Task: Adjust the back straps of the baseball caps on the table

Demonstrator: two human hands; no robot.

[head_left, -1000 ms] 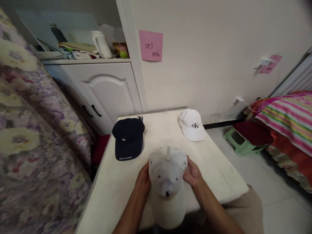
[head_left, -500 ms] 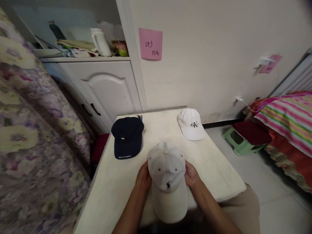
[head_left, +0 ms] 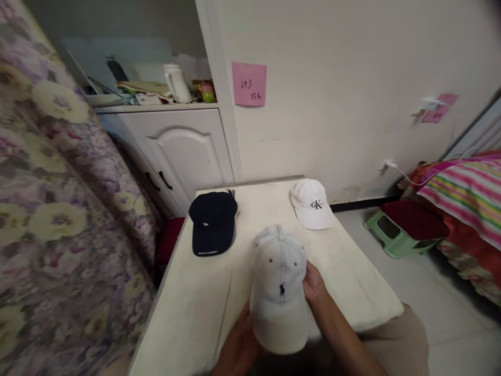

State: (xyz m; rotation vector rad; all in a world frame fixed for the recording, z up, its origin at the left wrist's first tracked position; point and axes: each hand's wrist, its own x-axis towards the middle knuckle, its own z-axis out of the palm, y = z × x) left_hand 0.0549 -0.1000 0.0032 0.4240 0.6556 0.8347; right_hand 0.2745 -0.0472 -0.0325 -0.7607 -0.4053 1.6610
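Observation:
A pale grey baseball cap (head_left: 279, 261) with a small dark horse-rider emblem is held at the table's near side, its brim toward me. My right hand (head_left: 314, 282) grips the crown's right side, fingers partly hidden behind it. At the left edge of the brim is my left hand (head_left: 243, 334), closed on the cap, its fingertips hidden underneath. A navy cap (head_left: 213, 222) rests on the table to the left, brim toward me. Farther back on the right lies a white cap (head_left: 311, 202) with black CK lettering.
The cream-covered table (head_left: 195, 308) stands against the wall. A flowered curtain (head_left: 58, 235) hangs along the left, before a white cabinet (head_left: 183, 151). On the right are a green stool (head_left: 391, 237) and a bed with a striped cover (head_left: 469, 183).
My left hand has slid from the crown's left side down to the brim. The right hand keeps its place on the cap. The whole view has shifted slightly.

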